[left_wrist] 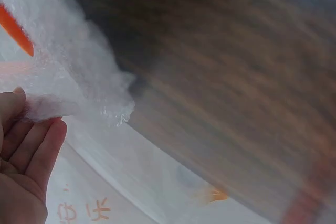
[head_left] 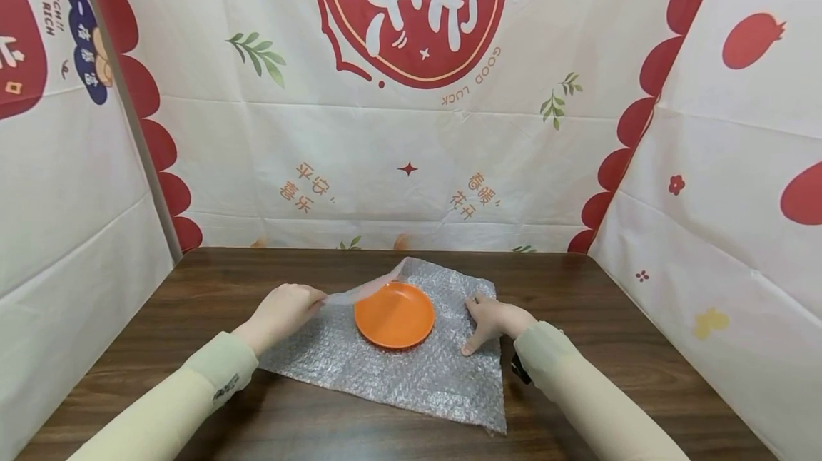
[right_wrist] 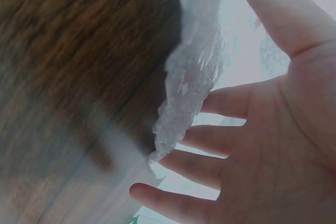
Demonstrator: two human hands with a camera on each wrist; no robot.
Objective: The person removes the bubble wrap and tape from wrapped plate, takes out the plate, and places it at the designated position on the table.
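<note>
A sheet of clear bubble wrap [head_left: 411,375] lies on the table with an orange plate [head_left: 394,315] on its middle. At the sheet's left side, my left hand [head_left: 285,311] pinches a corner and holds it raised, so the far left edge folds up beside the plate's rim. The left wrist view has the bubble wrap [left_wrist: 89,66] between thumb and fingers. My right hand [head_left: 494,322] is at the sheet's right edge, its fingers spread. In the right wrist view those fingers [right_wrist: 218,140] lie straight against the bubble wrap [right_wrist: 189,87], without curling round it.
Under everything is a dark brown wooden table [head_left: 225,275]. A printed white cloth [head_left: 385,183] hangs behind it, and more printed cloth [head_left: 719,247] encloses the left and right sides. Something black [head_left: 520,368] shows below the right wrist.
</note>
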